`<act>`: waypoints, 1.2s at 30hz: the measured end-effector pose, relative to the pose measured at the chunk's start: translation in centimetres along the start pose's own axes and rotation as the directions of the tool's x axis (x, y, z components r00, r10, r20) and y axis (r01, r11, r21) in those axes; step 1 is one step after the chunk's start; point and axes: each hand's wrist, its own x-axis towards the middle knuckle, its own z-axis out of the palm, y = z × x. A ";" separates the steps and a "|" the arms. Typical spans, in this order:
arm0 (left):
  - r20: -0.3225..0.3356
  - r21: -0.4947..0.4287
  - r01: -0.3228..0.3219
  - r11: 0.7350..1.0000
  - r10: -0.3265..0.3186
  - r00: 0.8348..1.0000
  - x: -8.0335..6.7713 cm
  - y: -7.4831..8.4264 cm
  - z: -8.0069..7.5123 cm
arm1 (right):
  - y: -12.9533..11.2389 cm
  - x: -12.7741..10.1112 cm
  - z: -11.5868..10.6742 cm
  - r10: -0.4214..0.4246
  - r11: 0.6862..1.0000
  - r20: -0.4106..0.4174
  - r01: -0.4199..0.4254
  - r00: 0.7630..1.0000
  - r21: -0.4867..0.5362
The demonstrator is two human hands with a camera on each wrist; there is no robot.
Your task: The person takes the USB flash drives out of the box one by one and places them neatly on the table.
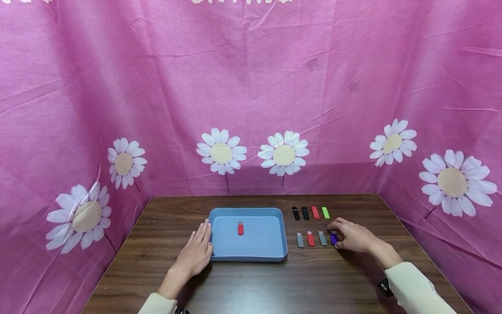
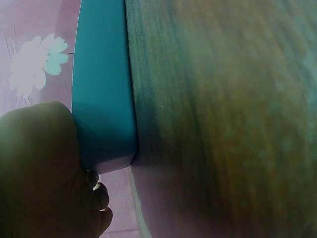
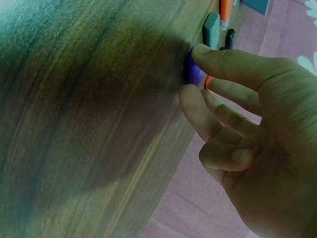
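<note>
Beside the blue tray (image 1: 247, 259), my left hand (image 1: 196, 250) lies with its fingers straight, touching the left wall. The left wrist view shows the tray's side wall (image 2: 103, 89) against that hand (image 2: 39, 168). A red USB stick (image 1: 240, 229) lies inside the tray. To the right, thumb and finger of my right hand (image 1: 354, 237) pinch a purple USB stick (image 1: 334, 238) at the right end of the front row. Seen from the right wrist, the purple stick (image 3: 192, 72) sits between the thumb and finger, close to the tabletop; the fingers partly hide it.
Left of the purple stick in the front row lie a grey stick (image 1: 322, 238), a red one (image 1: 310, 238) and another grey one (image 1: 300, 240). Behind them are two black sticks (image 1: 305, 213), a red one (image 1: 315, 212) and a green one (image 1: 325, 213). Pink curtains surround the wooden table (image 1: 251, 288).
</note>
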 end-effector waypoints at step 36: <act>0.010 0.006 0.012 1.000 -0.012 1.000 -0.1 0.0 0.2 | -0.2 -0.2 -0.2 0.048 0.999 0.004 -0.048 0.999 0.013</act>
